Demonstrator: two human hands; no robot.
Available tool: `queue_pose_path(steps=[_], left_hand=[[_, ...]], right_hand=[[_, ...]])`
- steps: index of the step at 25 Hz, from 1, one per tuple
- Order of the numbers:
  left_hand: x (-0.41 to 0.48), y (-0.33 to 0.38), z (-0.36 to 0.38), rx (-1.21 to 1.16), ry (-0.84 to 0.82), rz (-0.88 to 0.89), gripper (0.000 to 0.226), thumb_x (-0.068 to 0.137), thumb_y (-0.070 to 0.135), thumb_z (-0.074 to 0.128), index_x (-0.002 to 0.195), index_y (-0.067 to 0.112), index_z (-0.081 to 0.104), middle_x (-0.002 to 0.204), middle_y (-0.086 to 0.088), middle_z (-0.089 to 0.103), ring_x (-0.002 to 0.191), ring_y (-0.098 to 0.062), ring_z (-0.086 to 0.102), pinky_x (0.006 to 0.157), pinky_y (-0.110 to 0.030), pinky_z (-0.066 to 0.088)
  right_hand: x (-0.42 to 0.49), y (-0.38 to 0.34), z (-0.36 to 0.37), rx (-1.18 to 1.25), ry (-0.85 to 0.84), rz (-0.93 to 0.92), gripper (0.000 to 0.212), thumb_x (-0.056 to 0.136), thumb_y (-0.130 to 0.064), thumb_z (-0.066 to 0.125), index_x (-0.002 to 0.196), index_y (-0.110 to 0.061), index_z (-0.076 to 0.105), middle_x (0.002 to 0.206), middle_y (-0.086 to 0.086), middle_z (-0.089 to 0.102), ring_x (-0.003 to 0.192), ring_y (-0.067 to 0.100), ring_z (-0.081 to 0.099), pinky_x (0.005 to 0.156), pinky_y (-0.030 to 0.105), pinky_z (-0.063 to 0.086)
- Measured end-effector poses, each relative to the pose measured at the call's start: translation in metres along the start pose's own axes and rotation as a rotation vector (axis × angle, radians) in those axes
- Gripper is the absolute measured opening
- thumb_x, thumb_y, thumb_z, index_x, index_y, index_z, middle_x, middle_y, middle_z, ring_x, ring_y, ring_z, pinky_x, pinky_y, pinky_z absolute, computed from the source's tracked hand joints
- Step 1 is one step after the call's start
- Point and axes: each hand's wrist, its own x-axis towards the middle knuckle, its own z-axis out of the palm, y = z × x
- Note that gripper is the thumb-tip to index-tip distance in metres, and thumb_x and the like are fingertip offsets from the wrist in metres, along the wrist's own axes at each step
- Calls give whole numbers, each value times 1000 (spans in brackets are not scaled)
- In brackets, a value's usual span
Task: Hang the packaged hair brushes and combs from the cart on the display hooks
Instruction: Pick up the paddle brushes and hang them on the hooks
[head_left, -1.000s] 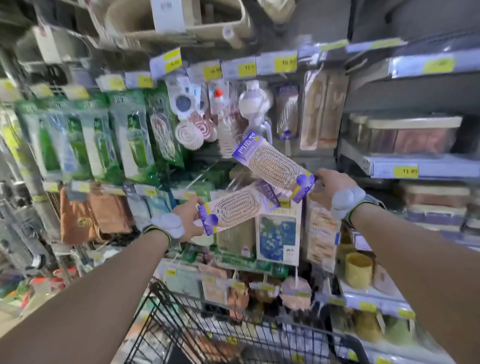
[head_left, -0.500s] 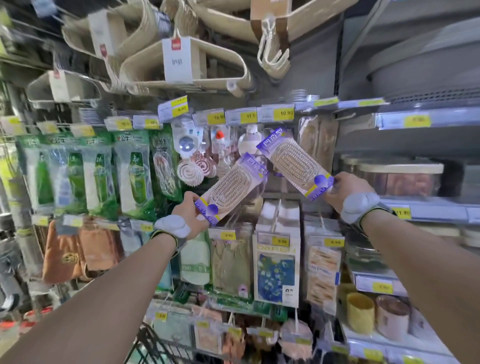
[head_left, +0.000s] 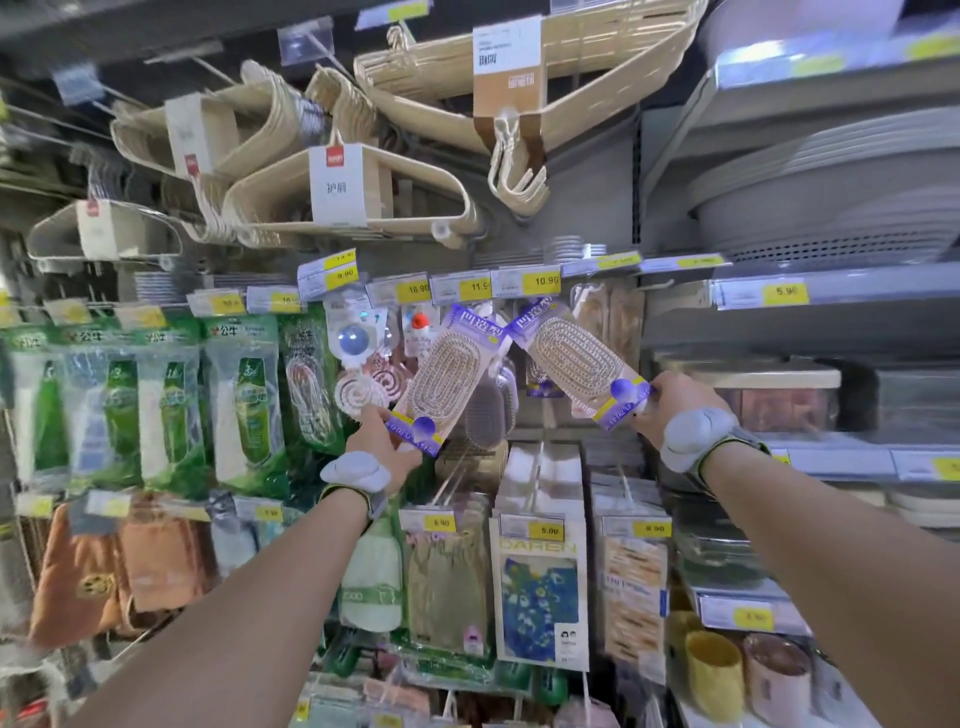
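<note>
Two glossy oblong brush packs (head_left: 449, 382) (head_left: 576, 364) in left hand (head_left: 382, 441), right hand (head_left: 675, 402)

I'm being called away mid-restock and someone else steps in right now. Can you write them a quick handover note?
Left hand: grips the bottom end of the left brush pack, whose top leans up to the right.
Right hand: grips the bottom end of the right brush pack, whose top leans up to the left.
Both pack tops sit just under the price tags, in front of hung brushes.
Done: both packs are up at the display.
Left: neither looks threaded on a hook yet, so slide each on. The cart is out of view, so remaining stock cannot be told.
</note>
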Motion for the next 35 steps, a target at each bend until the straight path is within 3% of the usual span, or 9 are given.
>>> queue_pose_path(steps=[7, 12, 17, 23, 27, 30, 35], left_hand=[[3, -4, 14, -44, 3, -45, 47, 84, 16, 61, 122, 12, 35, 88, -10, 66, 75, -28, 63, 72, -34, 49], [1, -4, 23, -22, -41, -3, 47, 83, 20, 63, 120, 15, 36, 85, -9, 65, 76, -29, 65, 68, -35, 50], [3, 13, 36, -33, -46, 42, 48, 81, 26, 66, 119, 18, 38, 81, -2, 63, 69, -21, 62, 60, -28, 46], [15, 39, 45, -62, -35, 120, 46, 82, 23, 63, 119, 16, 36, 85, -7, 65, 76, -26, 65, 71, -35, 53], [17, 54, 53, -95, -38, 141, 45, 82, 20, 64, 117, 14, 37, 85, -7, 63, 73, -25, 60, 67, -31, 47], [14, 57, 59, -116, -50, 151, 42, 84, 19, 64, 115, 16, 37, 81, -4, 61, 71, -23, 60, 64, -28, 43], [2, 39, 60, -166, -13, 193, 49, 83, 22, 67, 121, 22, 38, 70, -1, 59, 63, -22, 60, 56, -30, 44]], right_hand=[[1, 1, -2, -25, 4, -1, 14, 83, -29, 58, 90, -17, 60, 81, 4, 64, 66, 24, 57, 57, 24, 40], [2, 3, 2, -38, 15, 82, 11, 85, -20, 58, 91, -12, 63, 86, 7, 66, 70, 26, 56, 64, 25, 41], [3, 13, 2, -24, 38, 139, 8, 84, -20, 59, 87, -13, 61, 82, 7, 63, 62, 21, 53, 63, 24, 40], [6, 21, 1, -81, 36, 225, 13, 78, -15, 64, 90, -12, 66, 86, 8, 67, 72, 26, 59, 67, 29, 47], [8, 26, -2, -78, 37, 278, 16, 83, -17, 64, 98, -12, 66, 96, 8, 68, 80, 28, 62, 70, 29, 45], [8, 36, 0, -52, 64, 175, 25, 83, -26, 64, 104, -12, 64, 102, 11, 68, 85, 28, 62, 70, 30, 44], [10, 39, -2, -122, 68, 200, 20, 89, -20, 58, 106, -12, 65, 103, 8, 68, 83, 27, 59, 70, 30, 43]])
